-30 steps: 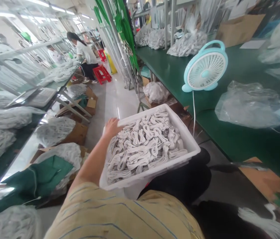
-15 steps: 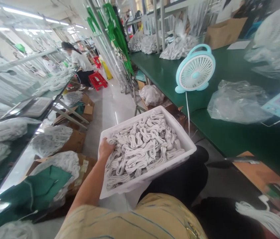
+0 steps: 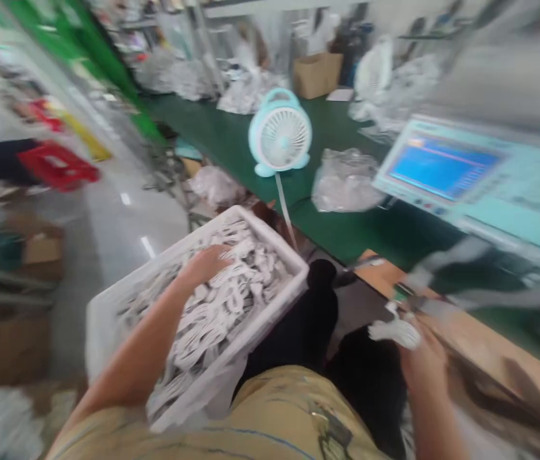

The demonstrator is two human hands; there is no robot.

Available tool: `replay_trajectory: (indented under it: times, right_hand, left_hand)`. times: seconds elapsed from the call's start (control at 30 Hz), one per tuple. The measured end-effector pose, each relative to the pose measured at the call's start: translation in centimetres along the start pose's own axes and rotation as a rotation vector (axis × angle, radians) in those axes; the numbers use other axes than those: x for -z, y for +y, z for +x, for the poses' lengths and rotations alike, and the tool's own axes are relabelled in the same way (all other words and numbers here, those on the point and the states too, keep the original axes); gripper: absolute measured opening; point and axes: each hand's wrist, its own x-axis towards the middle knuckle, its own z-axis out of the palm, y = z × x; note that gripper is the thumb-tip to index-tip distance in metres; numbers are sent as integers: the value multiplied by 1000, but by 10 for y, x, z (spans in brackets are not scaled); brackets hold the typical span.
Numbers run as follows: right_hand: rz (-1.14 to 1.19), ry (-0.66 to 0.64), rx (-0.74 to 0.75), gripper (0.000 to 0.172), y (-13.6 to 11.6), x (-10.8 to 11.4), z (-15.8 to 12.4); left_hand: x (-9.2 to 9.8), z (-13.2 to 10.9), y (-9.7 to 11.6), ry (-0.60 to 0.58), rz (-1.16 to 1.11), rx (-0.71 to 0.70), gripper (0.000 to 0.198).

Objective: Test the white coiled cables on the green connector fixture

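Observation:
A white plastic bin [image 3: 270,303] full of coiled white cable bundles [image 3: 231,300] rests tilted by my lap. My left hand [image 3: 205,265] reaches over its side and touches the bundles near the far end. Motion blur hides whether those fingers grip one. On the right, by a wooden board [image 3: 478,326], my right hand [image 3: 425,354] is closed around a white cable bundle [image 3: 397,332], whose looped end sticks out toward the left.
A light-blue fan [image 3: 283,137] stands on the green table [image 3: 231,137], its cord hanging over the edge. Right of it lie a clear plastic bag [image 3: 346,182] and a light-blue machine with a blue screen [image 3: 447,163]. A red stool [image 3: 59,166] stands across the aisle.
The view has swung right. My left hand has moved from the bin's left edge onto the cable bundles farther in. My right hand, with a white cable bundle, shows more clearly.

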Motion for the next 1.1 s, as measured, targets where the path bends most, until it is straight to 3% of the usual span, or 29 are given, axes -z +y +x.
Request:
replay_trajectory:
  times: [0.07, 0.13, 0.23, 0.33, 0.47, 0.57, 0.63, 0.77, 0.87, 0.97, 1.1]
  right_hand:
    - [192, 46, -132, 34, 6, 2, 2]
    - [277, 41, -161, 31, 10, 2, 7]
    - [333, 10, -178, 27, 11, 4, 13]
    - [357, -4, -198, 28, 11, 7, 11]
    - [374, 14, -223, 27, 15, 11, 11]
    - [356, 20, -208, 26, 19, 9, 15]
    - [349, 22, -195, 27, 20, 6, 14]
    - [356, 38, -186, 28, 18, 3, 13]
    - [371, 30, -178, 26, 15, 3, 12]
    - [373, 5, -157, 27, 11, 2, 10]
    - [370, 22, -132, 26, 10, -3, 7]
  left_hand:
    - [-3, 9, 9, 66, 75, -36, 29]
    - [-9, 19, 15, 152, 150, -26, 34]
    - [-27, 29, 22, 50, 238, 51, 37]
    - [-45, 25, 29, -100, 257, 51, 38]
    - [-53, 10, 53, 3, 213, -10, 36]
    - [-57, 1, 99, 82, -24, -88, 31]
    - [-67, -5, 144, 25, -294, -148, 27]
    - [-105, -17, 246, -286, -811, -222, 28]
    - [-133, -18, 305, -515, -1063, -181, 36]
    - [-150, -14, 337, -605, -1165, -115, 40]
    - [-158, -18, 352, -466, -1097, -97, 33]
